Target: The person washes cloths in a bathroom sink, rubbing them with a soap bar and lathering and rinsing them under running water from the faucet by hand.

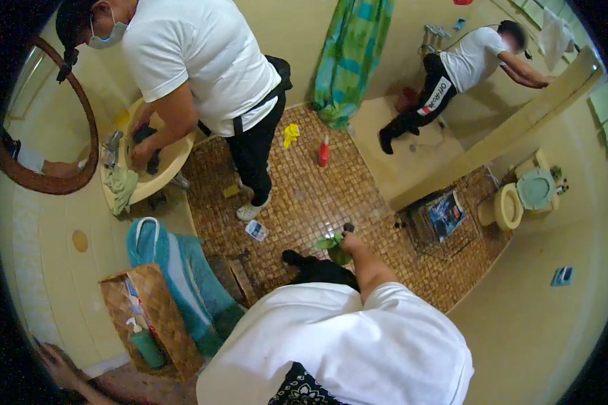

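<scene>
My right hand [348,244] reaches forward over the tiled floor, closed around a green, leaf-shaped thing [335,250] whose kind I cannot make out. A dark rounded end [348,228] shows just beyond the fingers. At the dim lower left edge, what appears to be my left hand [57,368] is stretched out with fingers apart, holding nothing visible. Closest to it is a woven box [111,304] with a green pump bottle [146,345] in it. My white shirt fills the bottom middle.
One co-worker [203,61] bends over a yellow sink [175,162]; another [476,61] leans in the shower area. On the floor [284,189] lie a red bottle [324,152], a yellow cloth [291,135] and a white-blue packet [256,231]. A toilet [510,208] stands right.
</scene>
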### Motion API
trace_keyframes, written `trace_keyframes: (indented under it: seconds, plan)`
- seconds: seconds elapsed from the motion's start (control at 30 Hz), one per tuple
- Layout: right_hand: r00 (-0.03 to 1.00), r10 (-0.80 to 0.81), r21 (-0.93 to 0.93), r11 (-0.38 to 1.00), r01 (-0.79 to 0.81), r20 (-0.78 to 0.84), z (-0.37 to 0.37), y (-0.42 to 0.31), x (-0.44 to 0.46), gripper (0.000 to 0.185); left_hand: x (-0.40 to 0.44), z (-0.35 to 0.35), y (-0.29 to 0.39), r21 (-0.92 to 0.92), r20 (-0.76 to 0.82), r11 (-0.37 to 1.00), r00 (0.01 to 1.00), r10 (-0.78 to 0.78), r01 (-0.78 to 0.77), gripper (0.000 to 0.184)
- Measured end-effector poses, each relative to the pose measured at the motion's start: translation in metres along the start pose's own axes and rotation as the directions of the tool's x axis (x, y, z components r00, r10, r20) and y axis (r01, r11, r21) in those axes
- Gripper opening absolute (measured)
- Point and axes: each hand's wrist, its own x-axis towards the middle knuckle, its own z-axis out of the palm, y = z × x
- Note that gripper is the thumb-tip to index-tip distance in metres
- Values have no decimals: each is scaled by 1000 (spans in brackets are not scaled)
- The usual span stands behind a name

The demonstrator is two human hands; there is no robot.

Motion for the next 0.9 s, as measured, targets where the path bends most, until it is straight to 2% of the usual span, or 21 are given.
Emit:
trace_keyframes:
  seconds: [0.1,0.17,0.27,0.43,0.57,0.73,0.8,0.9]
  plan:
    - [1000,-8,13,1000,8,18,-3,-1,-1,47,4,-2,6,-37,33,998,998,-56,57,43]
    - [1000,-13,1,1000,13,20,-12,-9,-11,48,-1,6,-6,48,-21,997,998,61,-60,43]
    - [999,9,-5,1000,-9,37,-15,-12,-13,49,-7,14,-25,80,-60,985,985,160,-155,44]
    - [998,-4,-15,1000,5,55,-10,-3,-1,47,9,-8,3,43,-49,999,999,6,-4,44]
    - [1000,-2,-37,999,3,27,-6,-1,3,46,11,-12,7,-45,10,998,999,-34,35,44]
    - [999,-30,-52,998,31,11,-6,-3,3,47,-10,11,-26,123,72,992,997,22,-31,42]
    - [999,-51,-61,997,52,7,0,1,9,47,-5,4,-15,148,54,989,999,1,-9,40]
    - [1000,-2,-61,998,1,-22,7,5,15,47,-6,6,-16,162,32,987,999,6,-11,38]
